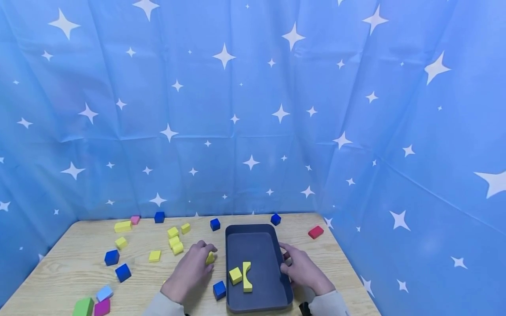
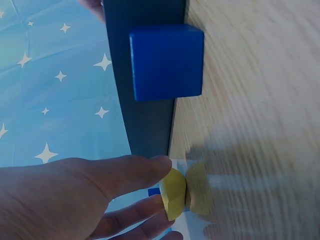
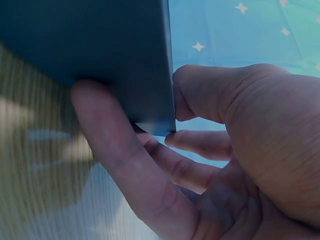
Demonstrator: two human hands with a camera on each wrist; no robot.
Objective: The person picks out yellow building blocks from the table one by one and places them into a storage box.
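My left hand is left of a dark grey tray, pinching a small yellow block with a curved side between thumb and fingers. The block sits low, close over the tabletop. My right hand grips the tray's right wall, thumb at the rim and fingers along the outside, as the right wrist view shows. Inside the tray lie a yellow cube and a yellow arch block. A blue cube stands near the tray's left wall, close to my left hand.
Several yellow blocks are scattered left of the tray, with blue cubes among them. Green and magenta blocks lie front left. A red block is at the right. A star-patterned curtain hangs behind the table.
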